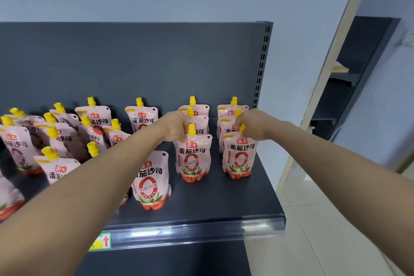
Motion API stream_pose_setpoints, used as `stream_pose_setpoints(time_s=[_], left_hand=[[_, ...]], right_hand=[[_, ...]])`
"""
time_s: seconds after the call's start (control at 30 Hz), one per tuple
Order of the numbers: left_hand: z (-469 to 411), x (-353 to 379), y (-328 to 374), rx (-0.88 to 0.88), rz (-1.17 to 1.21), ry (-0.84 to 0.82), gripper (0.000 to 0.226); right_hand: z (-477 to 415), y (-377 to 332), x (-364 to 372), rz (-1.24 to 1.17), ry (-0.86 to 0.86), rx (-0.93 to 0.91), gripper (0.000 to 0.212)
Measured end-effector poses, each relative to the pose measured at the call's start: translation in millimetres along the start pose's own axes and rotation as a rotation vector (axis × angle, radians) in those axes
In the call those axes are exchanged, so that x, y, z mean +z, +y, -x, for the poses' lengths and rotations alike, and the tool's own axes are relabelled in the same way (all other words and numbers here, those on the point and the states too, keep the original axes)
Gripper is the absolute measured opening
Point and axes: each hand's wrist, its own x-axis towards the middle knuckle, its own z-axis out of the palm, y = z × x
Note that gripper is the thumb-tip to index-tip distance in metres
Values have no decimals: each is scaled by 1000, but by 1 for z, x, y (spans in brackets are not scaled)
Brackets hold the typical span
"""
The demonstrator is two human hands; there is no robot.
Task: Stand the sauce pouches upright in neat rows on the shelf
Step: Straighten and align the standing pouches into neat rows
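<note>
Pink tomato sauce pouches with yellow caps stand on a dark grey shelf (pixel 257 195). My left hand (pixel 175 125) grips the top of the front pouch (pixel 193 159) of the second row from the right. My right hand (pixel 248 124) pinches the yellow cap of the front pouch (pixel 238 158) of the rightmost row. Both pouches stand upright, each with two more pouches behind it. Another upright pouch (pixel 152 182) stands nearer the shelf's front, partly behind my left forearm. To the left, several pouches (pixel 65 136) stand crowded and tilted at mixed angles.
The shelf's back panel (pixel 134 63) rises behind the pouches, with a slotted upright (pixel 261 67) at its right end. A clear price strip (pixel 201 231) runs along the front edge. Right of the shelf are tiled floor (pixel 313 242) and another dark shelving unit (pixel 354 87).
</note>
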Motion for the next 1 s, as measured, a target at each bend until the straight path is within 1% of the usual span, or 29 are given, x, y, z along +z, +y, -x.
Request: stream_pose_setpoints(time_s=[0.13,0.23,0.3,0.37,0.47,0.57,0.67,0.73,0.83,0.9,1.0], left_hand=[[5,-8,3,20,-14,-13,27],[12,-23,5,18,35,45,30],[21,-35,6,27,49,100,30],[33,-47,2,17,72,140,28],[52,-59,-9,-24,87,188,26],[75,-65,-26,-74,105,239,25],[100,-67,-47,-139,99,282,26],[114,-67,-66,-184,79,288,33],[131,-66,-97,-245,41,287,46],[138,-64,-113,-244,13,271,49],[140,-61,-128,-203,-31,235,44]], right_hand=[[3,-3,-3,10,29,-4,35],[7,-12,-10,17,120,-20,37],[10,-25,-17,4,178,-70,35],[12,-43,-23,-35,198,-154,34],[13,-75,-27,-72,171,-274,33],[15,-107,-24,-138,126,-383,28],[12,-135,-16,-193,58,-453,25],[7,-152,-10,-190,19,-473,28],[3,-173,-1,-164,-35,-461,38],[0,-184,4,-140,-63,-446,40],[-3,-197,8,-100,-69,-408,34]])
